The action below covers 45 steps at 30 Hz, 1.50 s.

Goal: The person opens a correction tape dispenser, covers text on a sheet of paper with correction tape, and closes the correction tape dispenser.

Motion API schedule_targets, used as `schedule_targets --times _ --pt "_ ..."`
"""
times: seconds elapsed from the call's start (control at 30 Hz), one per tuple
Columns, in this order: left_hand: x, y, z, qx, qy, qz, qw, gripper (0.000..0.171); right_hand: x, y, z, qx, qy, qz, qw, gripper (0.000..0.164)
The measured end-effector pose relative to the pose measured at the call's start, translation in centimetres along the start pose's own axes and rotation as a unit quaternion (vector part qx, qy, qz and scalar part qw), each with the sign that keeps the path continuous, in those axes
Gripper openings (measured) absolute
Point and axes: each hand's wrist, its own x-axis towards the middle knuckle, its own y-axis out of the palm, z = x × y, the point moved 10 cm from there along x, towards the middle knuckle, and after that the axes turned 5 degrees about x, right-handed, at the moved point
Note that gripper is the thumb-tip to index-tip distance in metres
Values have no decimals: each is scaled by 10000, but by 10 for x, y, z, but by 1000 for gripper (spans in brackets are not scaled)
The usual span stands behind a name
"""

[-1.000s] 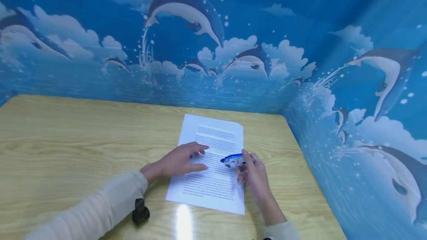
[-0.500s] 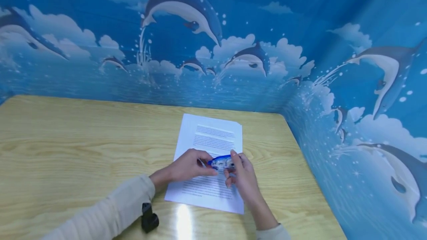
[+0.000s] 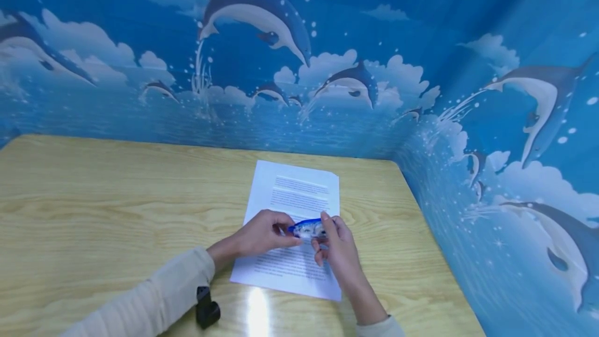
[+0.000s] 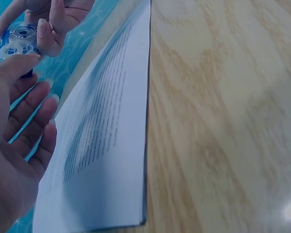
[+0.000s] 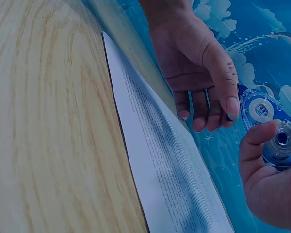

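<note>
A blue-and-clear correction tape dispenser (image 3: 309,229) is held above a printed sheet of paper (image 3: 301,194). My right hand (image 3: 343,248) grips its wide rear end between thumb and fingers. At the narrow tip, my left hand (image 3: 263,233) pinches with thumb and forefinger, its other fingers loosely extended. Two round reels show through the clear case of the dispenser (image 5: 281,138) in the right wrist view. Fingers partly cover the dispenser (image 4: 17,41) in the left wrist view, and its tip is mostly hidden there.
A light wooden table (image 3: 140,196) carries the paper, which looks like more than one sheet. Behind and to the right hangs a blue dolphin-print curtain (image 3: 224,129). A black wrist device (image 3: 206,308) sits at the left cuff.
The dispenser has moved left in my right hand, while my left hand has come right and taken hold of its tip. Over the last half second both hands barely shifted.
</note>
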Motion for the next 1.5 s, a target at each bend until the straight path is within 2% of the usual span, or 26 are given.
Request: schedule_targets --times 0.17,0.33,0.57,0.77,0.9,1.07,1.17,1.23,1.33,1.4,1.5 --pt "-4 -4 5 101 -87 -18 9999 13 0 -2 0 -1 -16 -58 10000 40" --pt "-7 -10 11 87 -327 -69 9994 13 1 -7 -2 -14 19 -142 9999 39" --pt "-9 -17 12 79 -380 -145 9991 16 1 -6 -10 -179 282 66 9994 40" --pt "-10 -19 13 46 -395 -127 9991 15 1 0 -14 -371 527 617 9960 57" --pt "-10 -21 15 21 -368 -148 9992 14 0 4 -15 -559 666 1100 9901 60" --pt "-10 -22 17 -98 -324 -152 9993 14 -2 9 -18 -71 1020 1885 9767 59" --pt "-9 -22 20 -121 -397 -110 9991 26 -3 7 -17 321 1177 2109 9699 53" --pt "-8 -23 23 -68 -490 -88 9987 41 0 1 -15 394 1125 1973 9731 43" --pt "-6 -24 26 149 -649 -41 9978 61 7 -18 -12 369 1019 1434 9837 31" --pt "-4 -24 25 449 -659 37 9968 69 13 -34 -9 281 905 940 9910 31" --pt "1 -21 22 1056 -551 265 9925 77 19 -59 -5 123 744 293 9967 39"
